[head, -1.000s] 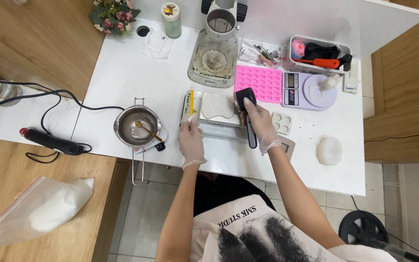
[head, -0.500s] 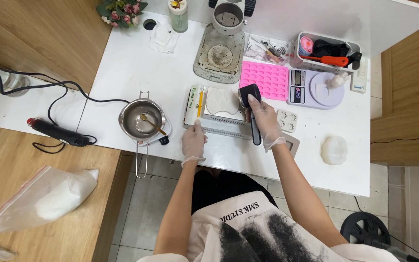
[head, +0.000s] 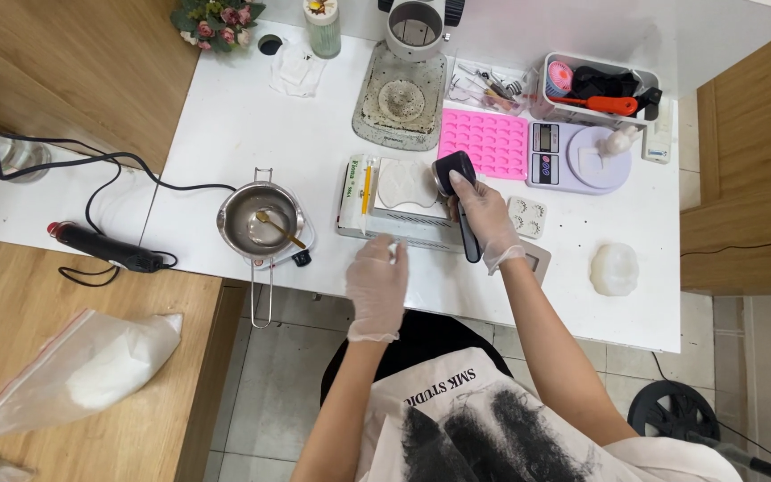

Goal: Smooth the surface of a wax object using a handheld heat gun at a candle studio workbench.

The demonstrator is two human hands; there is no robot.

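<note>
Since a moment ago her left hand (head: 377, 284) has slid down and to the right, off the corner of the grey metal tray (head: 396, 228), and now rests near the table's front edge with its gloved fingers loosely together; something small and white shows at the fingertips, though I cannot tell what it is or whether she is pinching it. Her right hand (head: 484, 217) has barely shifted: it is closed round the black handle of a dark tool (head: 459, 192), whose rounded head sits just at the right edge of the pale, flat slab (head: 406, 183) lying in the tray. A yellow pencil-like stick (head: 368, 186) lies along the tray's left side. Left of the tray stands a small steel pot (head: 259, 220) with a gold spoon in it, its long handle hanging past the white table (head: 225, 125) edge. Beyond the tray sits a pink silicone mould (head: 487, 143), beside a lilac kitchen scale (head: 577, 159), with a white bin of tools (head: 595, 89) behind that. A small white mould (head: 526, 217) lies just right of her right wrist, and a cloudy white lump (head: 614, 269) sits well apart, further right. On the wooden bench at left there is a clear bag of white flakes (head: 82, 375), and a black heat gun (head: 100, 248) lies near the table's left end
</note>
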